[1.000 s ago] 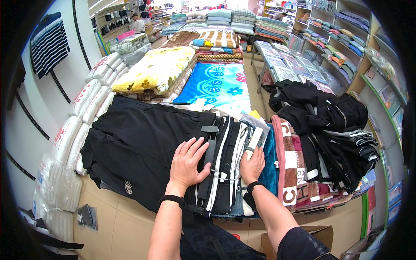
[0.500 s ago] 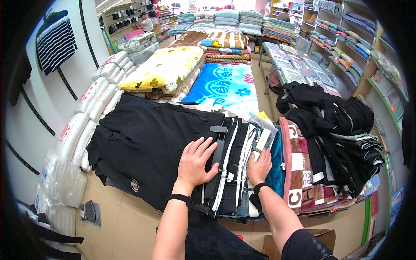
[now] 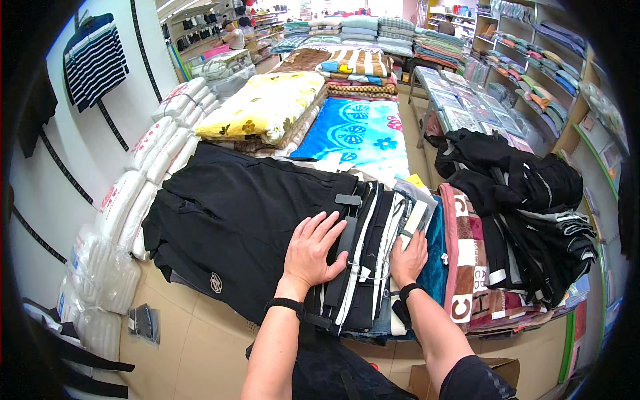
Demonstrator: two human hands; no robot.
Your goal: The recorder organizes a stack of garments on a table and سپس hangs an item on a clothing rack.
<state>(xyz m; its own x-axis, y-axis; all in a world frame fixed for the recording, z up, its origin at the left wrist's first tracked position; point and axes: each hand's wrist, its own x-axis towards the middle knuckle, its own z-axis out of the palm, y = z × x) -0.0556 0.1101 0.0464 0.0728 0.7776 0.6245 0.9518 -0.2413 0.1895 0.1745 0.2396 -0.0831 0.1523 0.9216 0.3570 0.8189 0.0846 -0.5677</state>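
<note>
White wrapped bundles (image 3: 120, 207) stood stacked at left as I looked on remotely, beside a black garment (image 3: 250, 207) spread across the pile. My left hand (image 3: 315, 252) lay on its right edge, fingers extended, thumb apart. A tight row of folded garments (image 3: 367, 300) ran between both hands. At its right end my right hand (image 3: 409, 261) touched a pale strip (image 3: 416, 217), fingers close together; I could not tell whether they pinched it. Beyond lay a pink-edged blanket (image 3: 461, 267) and heaped black clothing (image 3: 523, 177).
</note>
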